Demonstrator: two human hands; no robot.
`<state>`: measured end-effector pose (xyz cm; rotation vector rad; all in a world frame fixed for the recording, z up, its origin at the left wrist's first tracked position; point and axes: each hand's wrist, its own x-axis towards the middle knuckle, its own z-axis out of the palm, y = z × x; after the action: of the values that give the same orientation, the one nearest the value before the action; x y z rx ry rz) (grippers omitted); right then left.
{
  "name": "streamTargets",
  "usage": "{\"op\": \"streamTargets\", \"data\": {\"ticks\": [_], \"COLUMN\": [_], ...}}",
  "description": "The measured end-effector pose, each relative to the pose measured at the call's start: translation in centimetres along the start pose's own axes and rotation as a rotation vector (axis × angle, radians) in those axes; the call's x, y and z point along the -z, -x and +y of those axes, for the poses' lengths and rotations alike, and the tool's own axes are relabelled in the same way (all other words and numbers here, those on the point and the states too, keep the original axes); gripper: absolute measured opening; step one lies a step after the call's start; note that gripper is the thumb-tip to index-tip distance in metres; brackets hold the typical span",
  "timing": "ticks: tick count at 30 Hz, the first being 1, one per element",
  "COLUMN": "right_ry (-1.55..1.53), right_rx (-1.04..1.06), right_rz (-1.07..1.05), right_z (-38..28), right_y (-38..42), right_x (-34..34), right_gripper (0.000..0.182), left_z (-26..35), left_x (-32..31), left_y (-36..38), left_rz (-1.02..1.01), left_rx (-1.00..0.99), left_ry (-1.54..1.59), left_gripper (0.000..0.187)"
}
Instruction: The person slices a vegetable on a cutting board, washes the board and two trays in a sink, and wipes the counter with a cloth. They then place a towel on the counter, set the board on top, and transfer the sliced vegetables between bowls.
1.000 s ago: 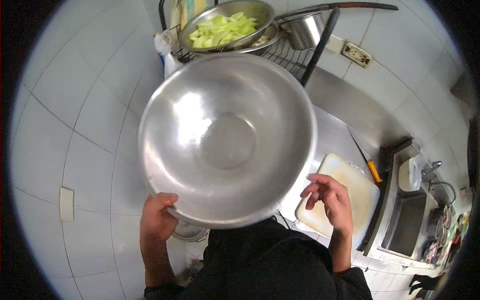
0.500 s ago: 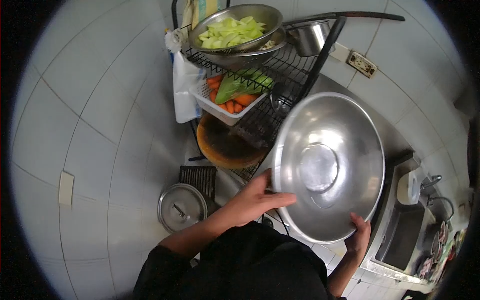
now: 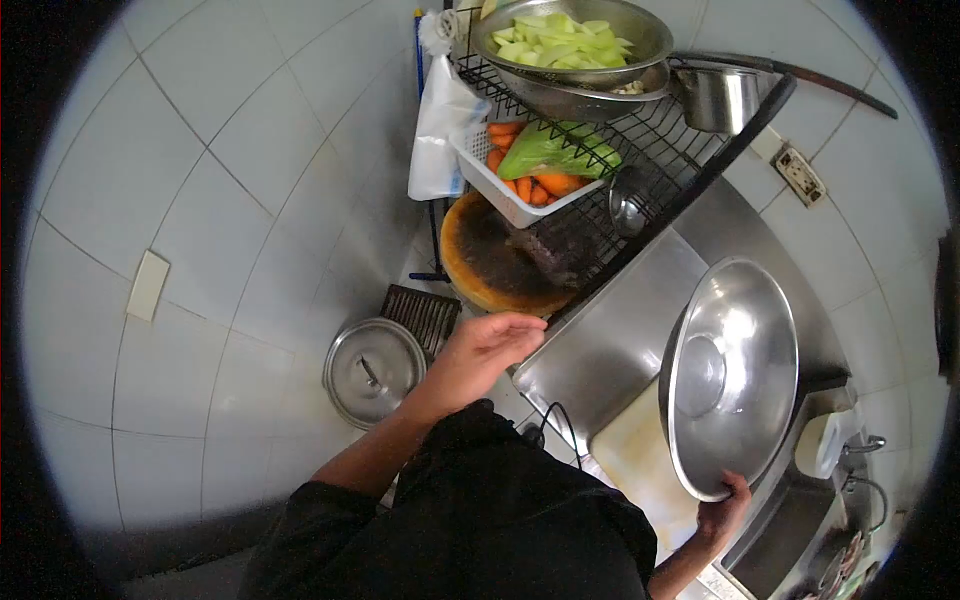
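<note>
A large shiny steel bowl [image 3: 735, 385] is tilted with its hollow side toward me, over the right part of the counter. My right hand [image 3: 722, 515] grips its lower rim, thumb on the inside face. My left hand [image 3: 485, 355] is apart from the bowl and holds nothing, its fingers stretched out toward the lower corner of the black wire rack [image 3: 690, 200]. Whether those fingertips touch the rack cannot be made out. Below the bowl lies a pale, stained cutting board [image 3: 640, 455] on the steel counter [image 3: 610, 335].
The rack bears a colander [image 3: 650, 35] of cut green vegetable, a steel pot [image 3: 720, 100] and a white basket [image 3: 510, 200] with carrots. A round wooden board [image 3: 470, 260] sits lower. A lidded pot [image 3: 350, 390] stands at left, a sink [image 3: 785, 520] at right.
My left hand has let go of the bowl. The bowl has swung right and away in my right hand, uncovering the counter and cutting board. The view has shifted too.
</note>
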<state>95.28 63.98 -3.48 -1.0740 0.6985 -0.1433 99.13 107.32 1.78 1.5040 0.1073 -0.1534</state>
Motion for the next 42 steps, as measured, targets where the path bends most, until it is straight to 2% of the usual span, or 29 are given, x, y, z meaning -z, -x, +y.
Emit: {"op": "streamTargets", "data": {"ticks": [2, 5, 9, 12, 15, 17, 19, 22, 23, 24, 25, 27, 29, 30, 33, 34, 37, 41, 42], "right_ry": [0.124, 0.146, 0.270, 0.239, 0.203, 0.177, 0.147, 0.098, 0.178, 0.259, 0.029, 0.013, 0.019, 0.014, -0.058, -0.083, -0.188, -0.207, -0.218], "right_rx": [0.028, -0.053, 0.079, 0.024, 0.083, 0.074, 0.054, -0.001, 0.051, 0.101, 0.026, 0.024, 0.085, 0.096, 0.126, 0.152, 0.191, 0.137, 0.123], "right_rz": [-0.059, -0.129, -0.111, -0.117, -0.089, -0.104, -0.094, -0.026, -0.005, 0.020, 0.030, 0.090, 0.136, 0.197, 0.207, 0.262, 0.270, 0.193, 0.161], "right_z": [-1.2, -3.3, -3.7, -3.6, -3.1, -2.7, -1.9, 1.3, 2.3, 3.3, 4.0, 4.7, 6.0, 6.0, 6.6, 6.5, 6.5, 6.2, 6.2], "right_y": [-0.9, -0.1, -0.2, -0.5, 0.2, 0.9, 1.5, -0.5, -0.6, -0.4, -0.1, 1.1, 1.9, 3.0, 5.3, 6.3, 8.3, 9.8, 10.3], "right_x": [1.1, -0.9, -3.8, -2.9, -2.6, -2.2, -1.6, 0.4, 0.5, 0.4, -0.7, -1.7, -1.1, -1.8, -1.2, -2.0, -2.3, -3.1, -3.4], "right_gripper": [0.024, 0.034, 0.032, 0.031, 0.030, 0.026, 0.023, 0.019, 0.020, 0.022, 0.027, 0.030, 0.030, 0.026, 0.017, 0.008, 0.011, 0.010, 0.012], "left_z": [-0.5, 0.0, -0.3, -0.1, 0.8, 1.6, 3.3, 7.7, 10.0, 12.3, 14.5, 16.6, 17.4, 18.0, 18.5, 18.5, 19.7, 21.5, 21.8], "left_x": [0.9, 1.6, 3.0, 4.5, 5.7, 6.7, 7.7, 11.6, 13.1, 14.1, 14.9, 16.9, 19.0, 19.1, 19.0, 18.8, 19.5, 15.6, 15.5], "left_y": [0.2, 0.6, 0.2, -0.2, -1.1, -2.2, -4.1, -11.4, -14.3, -17.1, -19.6, -24.6, -28.7, -29.5, -31.4, -31.9, -32.0, -31.2, -31.4], "left_rz": [0.048, 0.072, 0.103, 0.156, 0.192, 0.193, 0.197, 0.238, 0.259, 0.308, 0.359, 0.376, 0.269, 0.212, 0.215, 0.248, 0.251, 0.368, 0.388], "left_rx": [0.010, 0.033, 0.011, 0.031, 0.032, 0.014, -0.017, -0.121, -0.178, -0.179, -0.186, -0.119, -0.076, -0.056, -0.030, -0.035, -0.056, -0.202, -0.227], "left_ry": [0.106, 0.110, 0.130, 0.212, 0.325, 0.334, 0.335, 0.236, 0.173, 0.142, 0.111, 0.027, 0.022, 0.016, -0.071, -0.069, -0.218, 0.036, -0.032], "left_gripper": [0.034, 0.035, 0.038, 0.042, 0.047, 0.057, 0.062, 0.073, 0.076, 0.075, 0.073, 0.061, 0.051, 0.046, 0.034, 0.030, 0.029, 0.028, 0.033]}}
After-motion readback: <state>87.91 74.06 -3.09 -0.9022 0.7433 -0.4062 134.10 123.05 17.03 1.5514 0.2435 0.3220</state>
